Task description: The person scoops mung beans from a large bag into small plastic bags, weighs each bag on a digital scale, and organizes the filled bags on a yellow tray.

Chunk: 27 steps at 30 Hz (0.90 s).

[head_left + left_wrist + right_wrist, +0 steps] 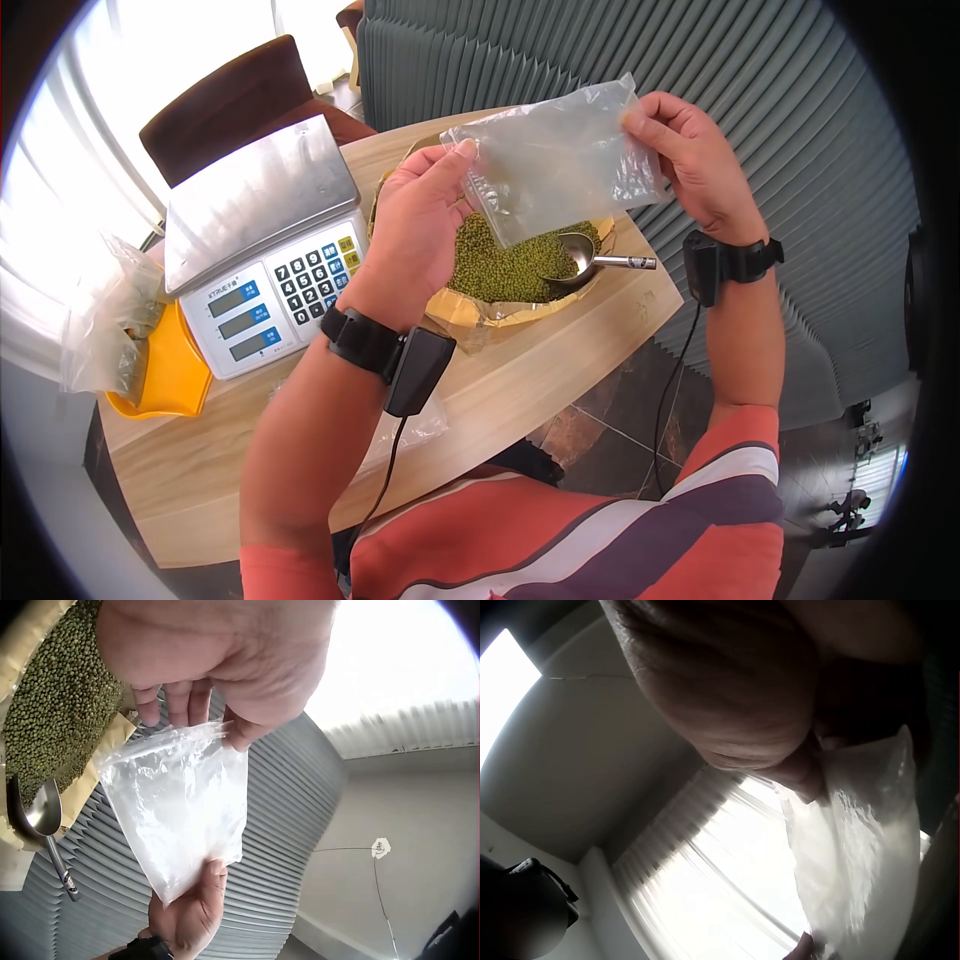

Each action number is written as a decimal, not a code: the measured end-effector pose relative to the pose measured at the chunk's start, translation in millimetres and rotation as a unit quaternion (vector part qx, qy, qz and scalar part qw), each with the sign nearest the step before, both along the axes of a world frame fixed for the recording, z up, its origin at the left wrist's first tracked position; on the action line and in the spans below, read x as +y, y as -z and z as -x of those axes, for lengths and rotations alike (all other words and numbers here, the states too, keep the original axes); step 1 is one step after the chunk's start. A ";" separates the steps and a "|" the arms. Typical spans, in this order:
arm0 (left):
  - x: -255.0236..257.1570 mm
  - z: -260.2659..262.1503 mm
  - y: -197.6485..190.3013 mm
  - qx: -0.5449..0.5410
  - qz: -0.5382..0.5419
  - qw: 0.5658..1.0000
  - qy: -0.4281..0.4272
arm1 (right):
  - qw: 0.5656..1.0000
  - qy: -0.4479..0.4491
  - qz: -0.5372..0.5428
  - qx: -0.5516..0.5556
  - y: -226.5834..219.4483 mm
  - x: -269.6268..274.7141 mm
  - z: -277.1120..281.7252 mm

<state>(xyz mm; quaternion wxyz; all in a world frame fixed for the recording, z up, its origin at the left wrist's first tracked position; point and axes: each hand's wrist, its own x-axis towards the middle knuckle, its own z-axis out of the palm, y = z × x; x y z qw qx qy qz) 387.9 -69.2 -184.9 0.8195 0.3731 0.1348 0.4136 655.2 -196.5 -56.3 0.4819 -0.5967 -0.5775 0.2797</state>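
A clear plastic zip bag (565,150) is stretched between both hands above a large sack of green mung beans (500,262). My left hand (425,205) pinches the bag's left end between thumb and fingers, near the zip strip. At the opposite end, the thumb and fingers of my right hand (690,155) pinch the bag. The bag looks flat, with nothing seen inside it. A metal scoop (585,262) rests in the beans below, its handle pointing right over the sack's edge. In the right wrist view the bag (855,847) hangs from the shadowed right hand (735,697).
A digital scale (270,270) with a steel top stands left of the sack on the wooden table (490,400). Left of it, an orange tray (175,365) holds plastic bags (105,330). Another clear bag lies partly behind the left forearm. A brown chair (235,110) stands behind.
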 end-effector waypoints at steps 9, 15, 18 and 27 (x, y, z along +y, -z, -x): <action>-1.0 -3.1 3.9 0.057 -0.026 0.998 -0.024 | 0.989 0.042 -0.094 0.107 20.3 14.3 17.9; -3.9 1.4 -0.9 0.044 -0.012 0.998 -0.038 | 0.985 0.071 -0.100 0.123 24.9 15.7 17.7; 1.2 2.6 0.2 0.024 -0.004 0.998 -0.055 | 0.990 0.074 -0.093 0.081 25.9 14.3 14.7; -0.8 2.0 -2.3 0.024 0.000 0.997 -0.077 | 0.979 0.070 -0.132 0.138 30.2 15.1 21.7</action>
